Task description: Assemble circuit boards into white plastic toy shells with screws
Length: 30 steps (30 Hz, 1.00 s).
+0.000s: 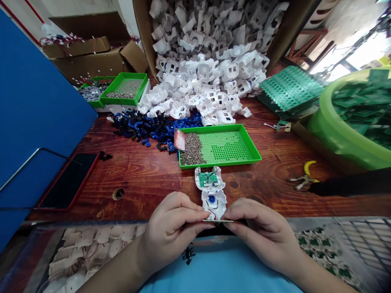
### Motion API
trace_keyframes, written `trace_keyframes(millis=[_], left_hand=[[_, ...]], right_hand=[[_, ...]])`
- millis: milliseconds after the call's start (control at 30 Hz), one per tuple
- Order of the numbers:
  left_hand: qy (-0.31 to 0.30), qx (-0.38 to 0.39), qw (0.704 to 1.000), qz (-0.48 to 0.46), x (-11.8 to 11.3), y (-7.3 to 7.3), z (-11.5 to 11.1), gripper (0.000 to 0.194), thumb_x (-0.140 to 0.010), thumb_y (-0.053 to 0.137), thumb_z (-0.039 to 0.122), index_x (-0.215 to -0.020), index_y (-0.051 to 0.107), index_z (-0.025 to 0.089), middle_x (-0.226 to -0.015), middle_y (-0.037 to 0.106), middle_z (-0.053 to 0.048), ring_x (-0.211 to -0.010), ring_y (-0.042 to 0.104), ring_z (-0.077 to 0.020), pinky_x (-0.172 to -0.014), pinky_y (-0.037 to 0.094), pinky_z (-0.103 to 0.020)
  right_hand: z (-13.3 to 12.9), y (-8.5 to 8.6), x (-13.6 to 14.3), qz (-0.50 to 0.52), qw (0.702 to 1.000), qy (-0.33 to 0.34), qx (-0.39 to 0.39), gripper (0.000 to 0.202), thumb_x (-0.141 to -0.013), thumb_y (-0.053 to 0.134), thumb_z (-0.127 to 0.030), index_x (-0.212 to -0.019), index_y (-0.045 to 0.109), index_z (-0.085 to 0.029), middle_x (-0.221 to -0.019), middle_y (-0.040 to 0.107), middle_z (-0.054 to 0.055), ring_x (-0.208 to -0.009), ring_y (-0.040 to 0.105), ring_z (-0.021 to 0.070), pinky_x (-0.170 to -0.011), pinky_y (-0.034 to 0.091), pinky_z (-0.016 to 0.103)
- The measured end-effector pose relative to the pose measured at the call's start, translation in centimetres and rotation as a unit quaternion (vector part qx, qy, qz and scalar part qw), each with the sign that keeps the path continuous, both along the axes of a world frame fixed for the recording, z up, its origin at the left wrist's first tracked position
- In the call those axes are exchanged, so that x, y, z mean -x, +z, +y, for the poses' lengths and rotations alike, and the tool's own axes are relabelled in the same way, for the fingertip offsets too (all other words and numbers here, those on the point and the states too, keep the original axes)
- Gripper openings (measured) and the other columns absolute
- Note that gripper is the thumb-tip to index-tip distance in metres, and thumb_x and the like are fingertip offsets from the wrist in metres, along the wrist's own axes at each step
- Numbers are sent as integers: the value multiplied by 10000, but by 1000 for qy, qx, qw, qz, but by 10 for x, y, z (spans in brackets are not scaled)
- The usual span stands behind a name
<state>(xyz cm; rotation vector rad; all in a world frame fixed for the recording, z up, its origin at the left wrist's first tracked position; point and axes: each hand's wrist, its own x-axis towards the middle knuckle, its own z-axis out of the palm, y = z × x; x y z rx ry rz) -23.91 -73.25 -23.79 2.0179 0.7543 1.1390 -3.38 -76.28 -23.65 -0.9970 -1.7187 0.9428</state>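
Between my left hand and my right hand is a thin circuit board, seen edge-on. Each hand pinches one end of it between thumb and fingers, close to the table's front edge. Just beyond the board lies a white plastic housing half, open side up, with a round blue part and red and black wires inside. Touching its far end is another white housing half with a green circuit board fitted in it. Whether the wires join the board in my hands I cannot tell.
A green tray of small screws stands behind the housings. Farther back are blue and black parts and a heap of white shells. Pliers and a green tub are right, a phone left.
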Motion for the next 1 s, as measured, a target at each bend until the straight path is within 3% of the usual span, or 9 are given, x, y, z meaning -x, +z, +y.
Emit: trace_keyframes(millis=[167, 300, 433, 500, 567, 667, 800, 900, 1000], left_hand=[[-2, 22, 1000, -18, 0, 0, 2, 201, -715, 673, 58, -905, 675, 123, -760, 638, -68, -708, 613, -133, -625, 531, -234], [-3, 21, 1000, -14, 0, -3, 3, 208, -711, 666, 40, -901, 671, 123, -768, 629, -62, -715, 610, -128, -633, 526, -227], [0, 23, 1000, -7, -1, -3, 1, 171, -735, 642, 51, -888, 660, 124, -770, 625, -57, -733, 616, -120, -654, 522, -209], [-10, 38, 999, 24, 1, -2, 3, 175, -749, 645, 104, -919, 648, 142, -816, 639, -60, -783, 623, -128, -705, 521, -215], [-6, 75, 991, 113, 9, 0, 11, 240, -759, 652, 218, -995, 624, 189, -930, 653, -54, -873, 622, -146, -774, 515, -232], [99, 128, 951, 264, 32, -3, 41, 245, -830, 538, 356, -1038, 603, 246, -1018, 656, -40, -916, 623, -175, -772, 518, -273], [255, 107, 904, 326, 67, -17, 103, 249, -877, 459, 309, -1000, 601, 144, -1059, 619, -113, -1032, 558, -257, -911, 413, -485], [260, 109, 889, 361, 75, -27, 143, 252, -859, 512, 318, -1038, 578, 153, -1103, 596, -78, -1011, 562, -222, -879, 441, -467], [243, 133, 879, 387, 67, -35, 168, 256, -851, 527, 323, -1036, 578, 154, -1073, 605, -71, -939, 590, -203, -816, 485, -424]], right_hand=[[3, -1, 0, -11, 1000, 10, -10, 221, -785, 576, -58, -925, 616, -225, -769, 649, 17, -697, 629, 120, -629, 536, 207], [3, -5, -1, -46, 997, -7, -63, 386, -776, 547, -6, -1083, 557, -239, -918, 634, 42, -868, 615, 139, -747, 534, 239], [3, -4, -3, -97, 989, 27, -108, 458, -776, 505, 32, -1146, 520, -238, -975, 623, 47, -914, 604, 126, -779, 526, 218], [5, -3, -5, -126, 985, 36, -116, 404, -779, 502, 21, -1093, 555, -228, -959, 621, 44, -893, 608, 117, -755, 528, 192], [7, -5, -8, -150, 981, 21, -120, 375, -783, 505, 5, -1066, 571, -232, -958, 618, 42, -888, 607, 116, -750, 527, 186], [9, -12, -16, -148, 982, -45, -112, 342, -796, 519, -35, -1046, 579, -259, -956, 618, 29, -895, 598, 125, -763, 521, 199], [11, -22, -25, -82, 977, -189, -58, 236, -803, 574, -143, -986, 619, -285, -933, 624, 11, -892, 594, 140, -816, 506, 223], [11, -25, -25, -17, 968, -250, 17, 165, -790, 607, -231, -944, 640, -281, -945, 633, 5, -907, 602, 144, -839, 500, 215], [10, -27, -24, 15, 957, -280, 70, 159, -761, 646, -284, -920, 646, -280, -945, 648, -8, -886, 615, 133, -807, 506, 185]])
